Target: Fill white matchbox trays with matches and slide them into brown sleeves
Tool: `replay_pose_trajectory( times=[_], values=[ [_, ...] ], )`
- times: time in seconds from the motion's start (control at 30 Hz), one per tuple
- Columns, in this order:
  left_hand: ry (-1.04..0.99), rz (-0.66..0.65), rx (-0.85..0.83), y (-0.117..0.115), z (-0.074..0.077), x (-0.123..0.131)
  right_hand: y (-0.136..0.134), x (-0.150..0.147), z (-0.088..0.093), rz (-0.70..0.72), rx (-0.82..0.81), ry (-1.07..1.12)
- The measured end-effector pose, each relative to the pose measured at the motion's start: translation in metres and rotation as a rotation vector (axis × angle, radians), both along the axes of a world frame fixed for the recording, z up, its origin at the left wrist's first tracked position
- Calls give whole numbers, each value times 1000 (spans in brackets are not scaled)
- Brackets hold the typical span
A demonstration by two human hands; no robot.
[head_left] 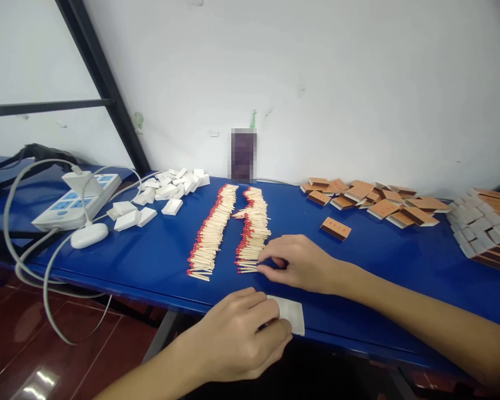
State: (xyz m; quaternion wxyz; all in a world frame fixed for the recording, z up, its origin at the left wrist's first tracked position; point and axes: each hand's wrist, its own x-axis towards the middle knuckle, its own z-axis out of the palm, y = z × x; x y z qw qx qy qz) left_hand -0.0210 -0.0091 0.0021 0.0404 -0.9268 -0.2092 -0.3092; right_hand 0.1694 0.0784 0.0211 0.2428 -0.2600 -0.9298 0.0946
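Observation:
At the table's front edge, my left hand (250, 333) has its fingers curled closed around the near side of a white matchbox tray (292, 315), whose inside I cannot make out. Just beyond it, my right hand (298, 264) pinches with thumb and index finger at the plain ends of matches (246, 265) in the right-hand row. How many matches lie between the fingertips is too small to tell. A second long row of red-tipped matches (210, 236) runs alongside to the left, red heads facing left.
White trays (173, 206) are heaped at the back left. Brown matchbox sleeves (358, 191) pile at the back right, one sleeve (335, 228) lying apart. Stacked matchboxes (485, 222) stand far right. A power strip (79, 203) with looping cables occupies the left. A pixelated dark object (244, 155) leans against the wall.

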Motion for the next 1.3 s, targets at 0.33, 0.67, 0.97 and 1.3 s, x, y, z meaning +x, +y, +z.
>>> replay_pose_trajectory(
  times=[0.33, 0.67, 0.97, 1.3],
  values=[
    [-78, 153, 40, 8, 10, -7, -26, 37, -2, 177, -57, 61],
    [-204, -194, -12, 22, 9, -49, -32, 39, 2, 116, -155, -28],
    [-94, 301, 28, 30, 13, -42, -27, 30, -7, 69, -102, -55],
    [-88, 300, -153, 35, 16, -47, -31, 25, -7, 24, -71, -121]
  ],
)
